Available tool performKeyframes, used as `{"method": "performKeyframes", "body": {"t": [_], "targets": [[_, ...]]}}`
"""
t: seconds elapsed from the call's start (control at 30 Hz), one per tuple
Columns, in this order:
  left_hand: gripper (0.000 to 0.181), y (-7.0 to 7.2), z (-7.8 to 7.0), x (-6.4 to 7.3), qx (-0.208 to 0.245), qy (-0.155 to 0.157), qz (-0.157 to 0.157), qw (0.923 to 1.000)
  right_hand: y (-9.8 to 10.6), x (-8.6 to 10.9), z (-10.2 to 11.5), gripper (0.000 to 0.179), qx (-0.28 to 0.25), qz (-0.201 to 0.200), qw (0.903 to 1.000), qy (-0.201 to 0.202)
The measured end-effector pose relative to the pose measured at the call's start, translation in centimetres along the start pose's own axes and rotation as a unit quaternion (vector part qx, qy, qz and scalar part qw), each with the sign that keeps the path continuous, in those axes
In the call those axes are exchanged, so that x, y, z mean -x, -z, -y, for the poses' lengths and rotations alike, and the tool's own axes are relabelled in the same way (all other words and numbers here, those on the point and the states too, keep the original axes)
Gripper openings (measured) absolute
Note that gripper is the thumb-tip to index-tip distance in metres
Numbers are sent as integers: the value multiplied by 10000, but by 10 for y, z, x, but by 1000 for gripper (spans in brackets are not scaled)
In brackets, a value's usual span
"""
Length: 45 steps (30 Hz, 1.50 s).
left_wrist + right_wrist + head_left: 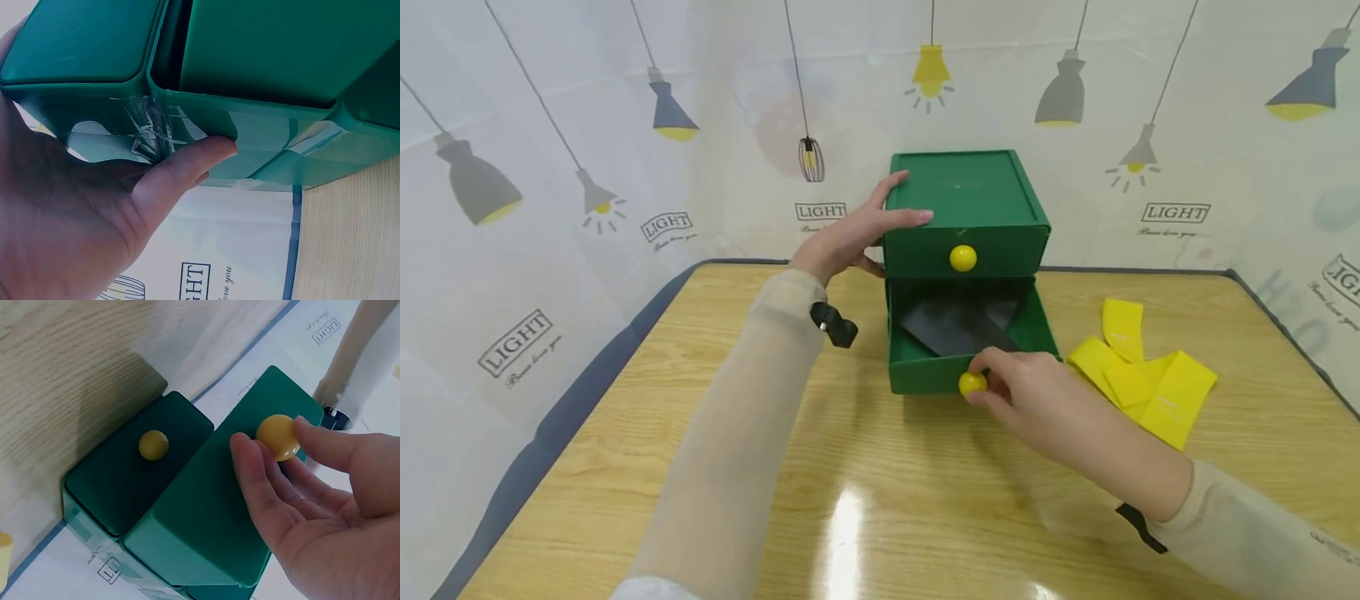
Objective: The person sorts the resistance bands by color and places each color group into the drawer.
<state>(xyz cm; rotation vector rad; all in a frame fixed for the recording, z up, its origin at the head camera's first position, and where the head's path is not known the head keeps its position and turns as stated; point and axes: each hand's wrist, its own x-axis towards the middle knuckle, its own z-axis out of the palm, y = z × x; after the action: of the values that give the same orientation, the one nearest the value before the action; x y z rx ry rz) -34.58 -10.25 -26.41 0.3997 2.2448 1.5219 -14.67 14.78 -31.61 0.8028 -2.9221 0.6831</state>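
Note:
A small green two-drawer cabinet (958, 192) stands on the wooden table. The upper drawer with its yellow knob (963, 258) is closed; the lower drawer (925, 377) is pulled out, with flat black pieces (955, 321) lying inside. With spread fingers, my left hand (857, 229) rests on the cabinet's top left edge and side. In the left wrist view, a digit of that hand (87, 200) lies along the taped green side. My right hand (1037, 392) pinches the lower drawer's round yellow knob (972, 383) between thumb and fingers, also seen in the right wrist view.
Several overlapping folded yellow strips (1142, 375) lie on the table to the right of the cabinet. Behind the table (775, 500) hangs a white cloth (715, 167) printed with lamps, close to the cabinet's back.

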Motion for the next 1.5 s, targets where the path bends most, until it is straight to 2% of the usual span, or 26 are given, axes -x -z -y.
{"method": "performKeyframes", "body": {"t": [0.2,0.33,0.6,0.87,1.0,1.1,1.2,1.4,1.5], "targets": [[95,1,0,1,17,27,-27,10000,-3,-6,3,15,88,-18,9999,-61],[95,1,1,0,45,57,-38,10000,-10,-15,2,14,291,-326,9990,19],[94,-1,1,-1,-4,42,-41,10000,-20,-55,-16,14,419,-740,9963,-80],[95,0,1,-1,55,-18,13,10000,-28,-85,-28,14,924,-897,9912,-293],[95,1,1,-2,36,-4,-14,10000,-29,-88,-33,18,734,-895,9927,-335],[95,0,2,-1,31,13,-36,10000,-28,-86,-40,21,292,-878,9947,-451],[95,-1,2,-2,55,12,-45,10000,-26,-82,-49,19,-74,-720,9952,-652],[96,-1,3,-2,44,33,-65,10000,-35,-79,-71,31,-176,333,9967,-724],[96,-1,2,-1,23,6,-77,10000,-41,-83,-76,36,-372,521,9953,-728]]}}
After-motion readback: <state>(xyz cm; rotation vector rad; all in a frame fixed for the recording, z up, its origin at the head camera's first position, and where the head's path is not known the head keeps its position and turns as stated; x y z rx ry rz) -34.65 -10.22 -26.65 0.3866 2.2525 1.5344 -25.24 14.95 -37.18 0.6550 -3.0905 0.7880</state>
